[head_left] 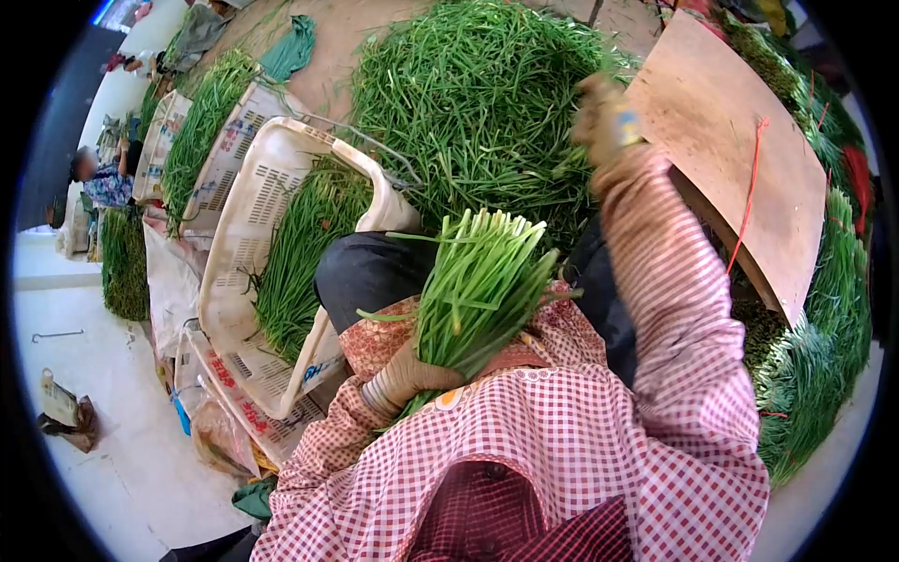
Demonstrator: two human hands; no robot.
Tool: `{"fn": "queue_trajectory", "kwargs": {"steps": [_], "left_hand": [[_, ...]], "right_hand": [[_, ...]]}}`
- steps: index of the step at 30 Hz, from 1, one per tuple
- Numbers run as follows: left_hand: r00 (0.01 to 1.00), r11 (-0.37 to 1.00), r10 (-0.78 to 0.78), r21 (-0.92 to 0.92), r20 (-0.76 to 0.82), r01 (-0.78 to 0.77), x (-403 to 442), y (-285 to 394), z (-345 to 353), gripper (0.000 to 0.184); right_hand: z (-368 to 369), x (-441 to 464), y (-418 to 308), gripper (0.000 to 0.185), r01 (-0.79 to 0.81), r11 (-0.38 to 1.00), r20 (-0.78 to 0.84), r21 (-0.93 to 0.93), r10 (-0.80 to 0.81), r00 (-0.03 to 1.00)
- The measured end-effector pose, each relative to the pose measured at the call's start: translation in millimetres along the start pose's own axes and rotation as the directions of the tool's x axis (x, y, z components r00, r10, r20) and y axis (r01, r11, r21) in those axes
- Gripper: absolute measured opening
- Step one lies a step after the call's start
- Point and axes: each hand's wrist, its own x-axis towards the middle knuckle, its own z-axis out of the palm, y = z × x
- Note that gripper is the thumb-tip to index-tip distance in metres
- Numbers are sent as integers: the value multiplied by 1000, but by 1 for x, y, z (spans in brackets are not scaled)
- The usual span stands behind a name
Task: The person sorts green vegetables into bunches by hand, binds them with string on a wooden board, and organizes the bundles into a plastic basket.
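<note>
My gloved left hand [420,373] is closed around a bunch of green chives [478,286] above my lap. The pale cut ends point away from me and the long stalks lean a little to the right. My right hand [607,122], also gloved, is raised at the right edge of a big loose pile of chives [468,103], close to a brown board [726,140]. Motion blurs its fingers, so I cannot see whether it holds anything.
To my left, a white plastic basket [225,253] holds more chives. Further left stand other heaped crates [220,183]. A red string [757,187] lies across the board, with bundled chives [824,375] beyond it. Another person [110,183] sits at the far left.
</note>
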Motion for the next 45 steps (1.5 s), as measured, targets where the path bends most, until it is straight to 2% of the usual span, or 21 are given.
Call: {"fn": "queue_trajectory", "kwargs": {"steps": [4,6,7,9,13,15,17,19,22,23,25,27,28,31,33,34,37,39,41,43,45], "left_hand": [[996,997,12,-80,-93,-20,2,-5,5,72],[990,995,55,-80,-131,-66,6,-1,11,77],[990,994,52,-87,-129,-63,8,3,13,77],[992,993,85,-69,-89,-91,12,10,18,79],[984,993,117,46,-134,-111,13,13,27,88],[991,998,47,42,-125,-42,11,24,31,94],[940,890,325,368,-101,-269,13,18,33,57],[926,882,368,346,-80,-320,13,17,35,45],[998,943,51,-327,-40,-62,15,10,25,110],[998,988,61,-140,-16,-63,17,11,23,112],[998,997,67,48,9,-68,19,11,19,114],[980,953,198,232,6,-194,20,5,17,112],[971,929,240,289,8,-232,20,2,17,112],[993,995,70,-60,-99,-76,18,-6,17,107],[989,993,113,40,-93,-109,25,-19,14,102],[987,969,146,210,-67,-129,29,-27,12,100],[981,984,163,83,-108,-155,34,-52,11,99],[982,986,165,20,-97,-164,32,-42,16,100],[962,964,265,-1,-74,-265,30,-37,20,89],[969,962,247,-113,-24,-248,36,-14,21,91],[975,953,221,-219,20,-211,36,-21,18,93]], "right_hand": [[-33,-20,-43,35,273,945,398,-179,-184,899],[-25,-62,-48,50,663,655,764,-362,-199,614],[-18,-80,-53,62,892,294,923,-344,-68,378],[-5,-103,-27,83,974,94,976,-206,-51,212],[7,-112,17,77,957,133,956,-259,178,234],[8,-110,38,66,968,202,987,-152,76,139],[7,-109,50,51,978,177,993,-113,2,115],[6,-108,57,37,986,146,993,-85,-69,96],[5,-100,74,24,822,555,970,-130,-101,221],[4,-96,84,22,768,627,964,-131,-102,247],[3,-85,121,25,-35,973,791,-227,205,577],[23,-94,93,22,-719,650,527,248,532,663],[22,-89,96,23,-717,668,507,197,557,658],[14,-50,111,27,-342,909,364,-237,410,836],[23,-30,66,29,-188,732,105,-654,334,937],[26,-14,39,30,-301,813,-28,-499,332,943],[-6,48,29,38,115,813,143,-571,-39,989],[22,2,3,56,15,612,361,-791,446,819],[53,-28,4,92,551,209,510,-808,716,477],[64,-50,30,82,756,173,577,-632,756,309],[60,-55,57,65,807,97,589,-583,735,336]]}}
